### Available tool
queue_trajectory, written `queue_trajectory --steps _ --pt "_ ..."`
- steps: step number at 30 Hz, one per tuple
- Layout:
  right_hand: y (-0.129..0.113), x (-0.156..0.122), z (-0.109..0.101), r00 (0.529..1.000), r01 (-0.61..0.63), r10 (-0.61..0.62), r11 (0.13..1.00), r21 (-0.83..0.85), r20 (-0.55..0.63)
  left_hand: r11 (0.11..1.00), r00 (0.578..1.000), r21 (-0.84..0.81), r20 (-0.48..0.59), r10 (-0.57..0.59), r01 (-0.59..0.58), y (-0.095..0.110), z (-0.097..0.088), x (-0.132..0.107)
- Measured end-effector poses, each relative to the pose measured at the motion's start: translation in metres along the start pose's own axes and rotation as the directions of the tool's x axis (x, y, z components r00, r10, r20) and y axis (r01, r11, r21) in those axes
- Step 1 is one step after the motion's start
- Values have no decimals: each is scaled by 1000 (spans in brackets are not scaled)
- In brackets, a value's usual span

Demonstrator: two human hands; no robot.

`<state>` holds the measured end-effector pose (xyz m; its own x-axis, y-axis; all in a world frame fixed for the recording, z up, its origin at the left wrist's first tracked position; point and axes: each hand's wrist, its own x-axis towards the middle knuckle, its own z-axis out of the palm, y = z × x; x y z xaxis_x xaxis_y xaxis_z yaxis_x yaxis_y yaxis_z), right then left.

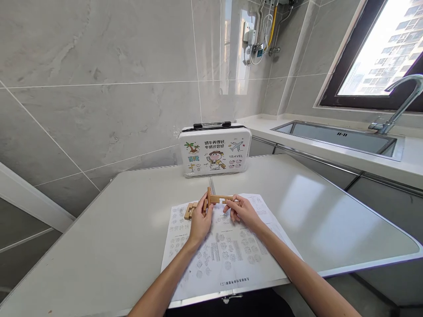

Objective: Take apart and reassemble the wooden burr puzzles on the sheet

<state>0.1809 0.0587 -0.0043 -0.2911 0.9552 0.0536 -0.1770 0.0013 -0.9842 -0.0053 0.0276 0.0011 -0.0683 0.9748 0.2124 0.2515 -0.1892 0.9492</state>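
Head view, with a clock face centred on the printed sheet: at 11 o'clock, left hand closed around an upright wooden stick. At 1 o'clock, right hand pinching the 3 o'clock end of a level, notched wooden bar between thumb and fingertips. Bar and stick apparently touching; cannot tell whether interlocked. Between 10 and 11 o'clock, just beside the left fingers, a wooden block; held or resting, cannot tell. Beyond the sheet at 12 o'clock, a white case. Probably light, stiff, not very slippery wood, perhaps fragile at the notches. Best held by solid ends, clear of the cutouts, without twisting.
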Motion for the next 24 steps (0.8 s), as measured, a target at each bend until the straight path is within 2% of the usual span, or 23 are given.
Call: queue_trajectory --steps 4,7,12,19,24 --pt "3 -4 0 995 21 -7 989 -145 96 992 996 102 -34 80 -76 -2 0 -1" --pt "4 -8 3 984 47 -2 967 -252 178 978 992 167 -11 130 -126 -5 0 -1" --pt "5 -14 9 978 105 -18 906 -410 209 958 986 234 37 162 -166 -6 -2 -3" --pt "7 -15 11 977 142 -54 888 -437 208 954 984 243 60 167 -176 -5 -1 -5" --pt "11 -15 11 978 141 -58 891 -431 201 953 979 226 29 201 -203 -9 2 -7"
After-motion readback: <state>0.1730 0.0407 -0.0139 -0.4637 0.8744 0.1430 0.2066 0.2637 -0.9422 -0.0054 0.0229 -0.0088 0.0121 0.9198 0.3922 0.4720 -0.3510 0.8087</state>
